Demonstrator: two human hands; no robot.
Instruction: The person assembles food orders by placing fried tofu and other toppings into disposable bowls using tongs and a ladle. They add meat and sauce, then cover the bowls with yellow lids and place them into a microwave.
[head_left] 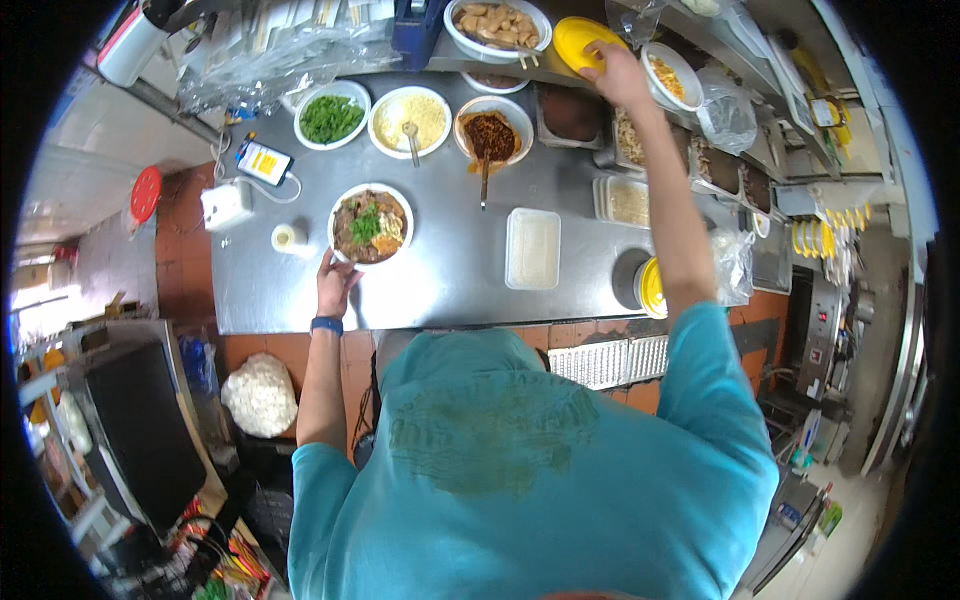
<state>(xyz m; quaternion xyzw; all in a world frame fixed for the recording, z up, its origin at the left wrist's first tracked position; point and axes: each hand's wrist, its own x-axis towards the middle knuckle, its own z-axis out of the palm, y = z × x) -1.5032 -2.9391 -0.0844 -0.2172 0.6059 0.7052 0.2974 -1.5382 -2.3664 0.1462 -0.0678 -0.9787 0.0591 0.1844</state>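
Observation:
My left hand point(338, 286) holds the near edge of a white bowl point(408, 236) filled with brown meat, egg-coloured bits and chopped greens. The bowl is on or just above the steel counter; I cannot tell which. At the far right, my right arm is stretched out. My right hand point(618, 76) closes its fingers on the near right rim of a round yellow dish point(573, 40), which is at shelf height. Beyond the held bowl are a bowl of chopped greens point(331, 119), a bowl of minced garlic point(425, 112) with a spoon, and a bowl of dark chili sauce point(492, 130) with a spoon.
A translucent tray point(533, 249) lies on the steel counter point(440, 290). A phone point(265, 161) with a cable and a small roll point(288, 238) are at the left. Several metal ingredient pans point(570, 115) line the right. A bowl of pale pieces point(497, 24) stands on the shelf.

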